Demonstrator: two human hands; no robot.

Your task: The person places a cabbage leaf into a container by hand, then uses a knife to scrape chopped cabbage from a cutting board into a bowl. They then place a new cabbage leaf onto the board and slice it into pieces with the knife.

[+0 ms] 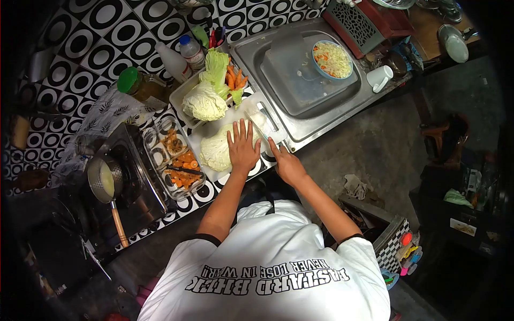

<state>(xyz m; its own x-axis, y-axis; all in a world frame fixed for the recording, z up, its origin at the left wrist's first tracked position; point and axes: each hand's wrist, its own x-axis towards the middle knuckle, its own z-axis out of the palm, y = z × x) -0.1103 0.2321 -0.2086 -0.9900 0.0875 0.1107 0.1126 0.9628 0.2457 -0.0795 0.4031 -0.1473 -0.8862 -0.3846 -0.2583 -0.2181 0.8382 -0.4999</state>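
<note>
A cut piece of pale green cabbage [216, 150] lies on a white cutting board [231, 116]. My left hand [244, 149] rests flat on its right side, fingers stretched out and slightly apart. Just to the right, my right hand [288, 165] is closed around a knife [261, 128], its forefinger pointing along the tool. The blade slants up and left beside the cabbage; the handle is mostly hidden in the hand. A little pale shredded cabbage [259, 119] lies next to the blade. Behind the board, a larger cabbage [205, 101] and carrots [235, 79] fill a tray.
A sink [300, 125] on the right holds a bowl of shredded vegetables [332, 60]. By its edge lies a white mug [379, 78]. Left of the board is a divided container [186, 196] with carrot pieces and a peeler, then a stove with a saucepan [101, 181].
</note>
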